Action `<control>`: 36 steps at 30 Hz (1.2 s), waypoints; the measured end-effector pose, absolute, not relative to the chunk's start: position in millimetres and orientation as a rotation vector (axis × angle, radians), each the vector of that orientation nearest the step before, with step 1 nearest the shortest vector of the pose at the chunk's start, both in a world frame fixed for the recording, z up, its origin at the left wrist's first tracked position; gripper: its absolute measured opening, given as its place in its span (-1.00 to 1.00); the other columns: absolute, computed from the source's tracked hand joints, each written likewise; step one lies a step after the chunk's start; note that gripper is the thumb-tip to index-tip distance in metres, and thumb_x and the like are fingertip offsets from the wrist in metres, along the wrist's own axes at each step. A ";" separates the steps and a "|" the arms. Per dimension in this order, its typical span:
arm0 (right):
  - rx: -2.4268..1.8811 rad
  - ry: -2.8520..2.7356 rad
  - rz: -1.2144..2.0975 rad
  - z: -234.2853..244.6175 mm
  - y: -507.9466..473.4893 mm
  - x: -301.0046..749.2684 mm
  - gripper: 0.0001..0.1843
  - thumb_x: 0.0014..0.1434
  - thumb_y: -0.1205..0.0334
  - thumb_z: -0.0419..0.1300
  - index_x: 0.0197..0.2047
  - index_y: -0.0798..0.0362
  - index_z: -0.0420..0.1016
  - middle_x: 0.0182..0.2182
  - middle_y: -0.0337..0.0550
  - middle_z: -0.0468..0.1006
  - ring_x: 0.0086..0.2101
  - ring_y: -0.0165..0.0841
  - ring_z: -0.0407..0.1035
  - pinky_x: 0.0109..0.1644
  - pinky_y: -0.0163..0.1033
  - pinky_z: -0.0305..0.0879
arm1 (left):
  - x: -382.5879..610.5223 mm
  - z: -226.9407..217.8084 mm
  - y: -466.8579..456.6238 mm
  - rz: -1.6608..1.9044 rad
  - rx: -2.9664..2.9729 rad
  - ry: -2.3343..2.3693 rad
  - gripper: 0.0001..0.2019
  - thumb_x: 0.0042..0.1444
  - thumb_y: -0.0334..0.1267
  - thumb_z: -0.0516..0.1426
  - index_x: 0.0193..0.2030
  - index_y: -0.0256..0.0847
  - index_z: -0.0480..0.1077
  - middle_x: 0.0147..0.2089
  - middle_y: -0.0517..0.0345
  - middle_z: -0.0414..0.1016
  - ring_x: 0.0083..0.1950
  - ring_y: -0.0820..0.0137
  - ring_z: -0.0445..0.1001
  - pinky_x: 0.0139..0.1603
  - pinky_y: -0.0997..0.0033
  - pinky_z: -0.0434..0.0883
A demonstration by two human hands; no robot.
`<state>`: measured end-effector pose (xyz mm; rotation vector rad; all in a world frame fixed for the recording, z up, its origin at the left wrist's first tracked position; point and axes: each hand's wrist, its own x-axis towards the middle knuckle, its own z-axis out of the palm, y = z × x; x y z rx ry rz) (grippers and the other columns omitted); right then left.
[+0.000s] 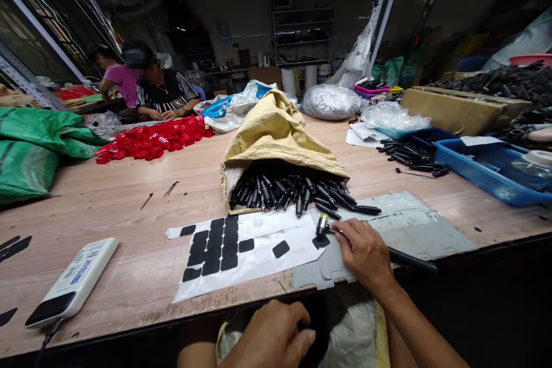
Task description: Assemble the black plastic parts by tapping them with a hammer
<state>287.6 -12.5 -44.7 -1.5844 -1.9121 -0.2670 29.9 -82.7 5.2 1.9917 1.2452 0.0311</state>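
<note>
My right hand (366,250) is closed around a small hammer (322,229) with a black and yellow-green head and a long black handle. The hammer's head rests at the corner of a white sheet (263,253) carrying rows of black rounded-square stickers (211,250), over a grey board (401,221). Below the table edge, above an open pale sack (351,330), my left hand (276,333) has its fingers curled; what they hold, if anything, is hidden. Beyond the sheet, many black pen-like tubes (297,192) spill from the mouth of a yellow woven sack (276,132).
A white power bank (73,282) with a cable lies at the left. Red pieces (150,138) are heaped beside a green sack (38,149). At the right stand a blue basket (487,172) and a cardboard box (461,106). Two people (161,89) sit across the table.
</note>
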 end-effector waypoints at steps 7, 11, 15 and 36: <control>-1.572 -1.888 -0.243 -43.9 -11.7 287.5 -0.79 0.32 0.30 0.14 -0.04 -0.05 0.54 -0.24 -0.17 0.54 -0.20 -0.25 0.33 -0.08 -0.16 0.20 | 8.4 42.9 34.7 0.747 1.972 1.832 -0.72 0.29 -0.10 0.06 -0.08 -0.16 0.53 -0.25 0.11 0.60 -0.28 0.32 0.51 -0.27 0.40 0.33; -1.560 -1.898 -0.235 -43.2 -10.8 288.5 -0.77 0.31 0.30 0.13 -0.02 -0.05 0.54 -0.24 -0.16 0.54 -0.20 -0.25 0.34 -0.10 -0.16 0.20 | 1.9 31.2 94.1 0.654 1.973 2.224 -0.72 0.18 -0.16 0.14 -0.05 -0.25 0.51 -0.11 -0.06 0.59 -0.07 0.17 0.53 -0.10 0.31 0.36; -1.556 -1.902 -0.230 -43.4 -10.3 289.2 -0.78 0.31 0.29 0.13 -0.03 -0.04 0.54 -0.24 -0.15 0.54 -0.19 -0.25 0.35 -0.10 -0.16 0.20 | -0.2 24.6 107.1 0.536 1.905 2.282 -0.77 0.09 -0.18 0.17 -0.17 -0.22 0.56 -0.18 -0.15 0.62 -0.11 0.03 0.55 -0.21 0.24 0.34; -1.600 -1.877 -0.228 -42.8 -12.0 286.2 -0.78 0.29 0.30 0.17 -0.02 -0.06 0.54 -0.25 -0.17 0.53 -0.20 -0.24 0.34 -0.08 -0.15 0.22 | 48.6 -5.9 27.2 0.742 1.958 1.528 -0.82 -0.02 -0.38 0.25 -0.23 -0.11 0.52 -0.32 0.20 0.51 -0.14 0.25 0.41 -0.11 0.30 0.29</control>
